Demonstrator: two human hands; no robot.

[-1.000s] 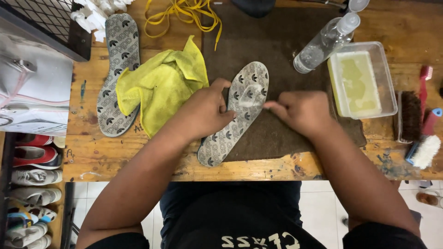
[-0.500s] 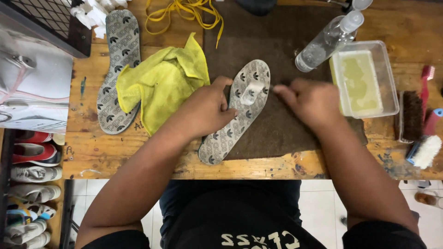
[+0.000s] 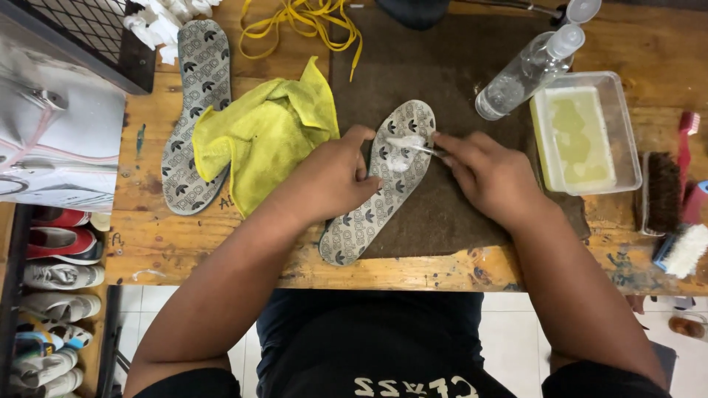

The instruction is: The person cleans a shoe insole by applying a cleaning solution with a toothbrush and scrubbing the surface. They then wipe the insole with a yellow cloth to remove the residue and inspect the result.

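Grey insole: patterned insole (image 3: 380,184) lies slanted on the brown mat (image 3: 457,214), heel end over the near edge of the wooden table (image 3: 221,258), white foam near its toe end.
Left hand: left hand (image 3: 324,177) lies flat over the insole's left edge, fingers pressed down on it, by the look of it pinning it so it won't slide.
Right hand: right hand (image 3: 490,173), just right of the insole, fingers pinched together round a thin brush handle (image 3: 420,147) whose tip sits in the foam.
Yellow cloth: soft, crumpled cloth (image 3: 265,136) just left of the insole, within easy reach.
Second insole: matching insole (image 3: 195,110) further left, partly under the cloth.
Tub: clear plastic tub (image 3: 586,133) of pale liquid right of the insole, handy for dipping.
Bottle: clear spray bottle (image 3: 527,70) lying beyond the insole, against the tub.
Laces: yellow laces (image 3: 302,26) tangled at the far edge.
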